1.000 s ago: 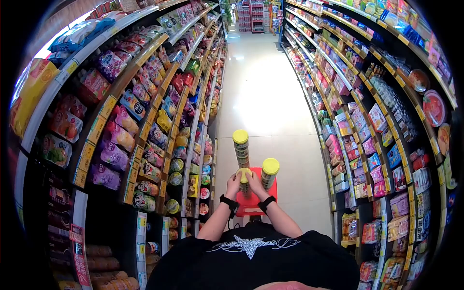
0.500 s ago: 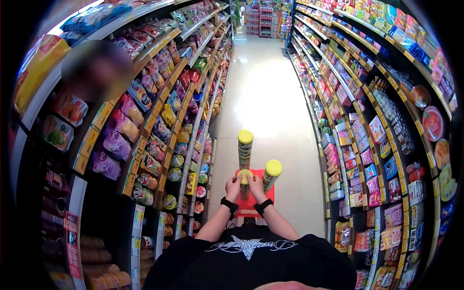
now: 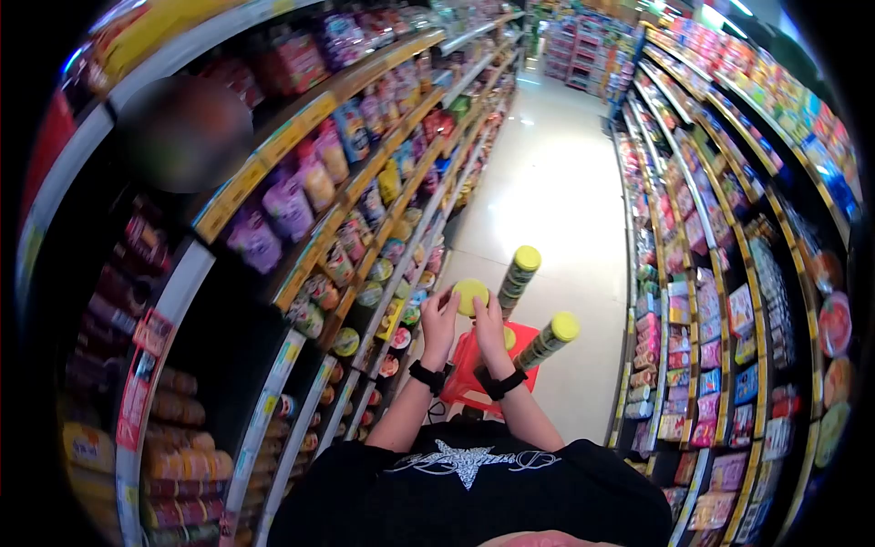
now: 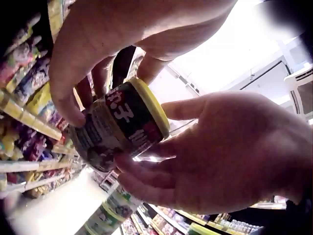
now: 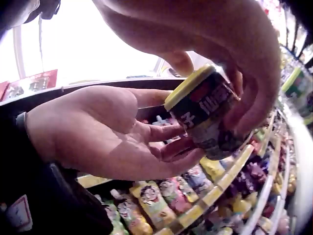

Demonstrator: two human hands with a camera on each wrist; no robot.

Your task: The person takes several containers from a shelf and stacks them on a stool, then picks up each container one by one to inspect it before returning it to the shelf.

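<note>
Both hands hold a jar [image 3: 470, 296] with a yellow lid and a dark printed label, just left of the red stool [image 3: 469, 372]. My left hand [image 3: 439, 324] curls around one side of it, and my right hand [image 3: 490, 339] grips the other. In the left wrist view the jar [image 4: 120, 125] is tilted, fingers along its label and near its lid. Two tall stacks of similar jars, a far stack [image 3: 519, 276] and a right stack [image 3: 549, 339], stand at the stool. Another yellow lid [image 3: 509, 338] shows beside my right wrist.
Packed shelves [image 3: 314, 242] of snack pouches and cups run close along my left. More shelves [image 3: 702, 301] line the right side. Between them a pale shiny floor [image 3: 556, 201] stretches toward red display racks [image 3: 583, 55] at the far end.
My hands have lifted the jar from over the stool and carried it left toward the shelves. The head view has turned left, so the stool and stacks sit farther right.
</note>
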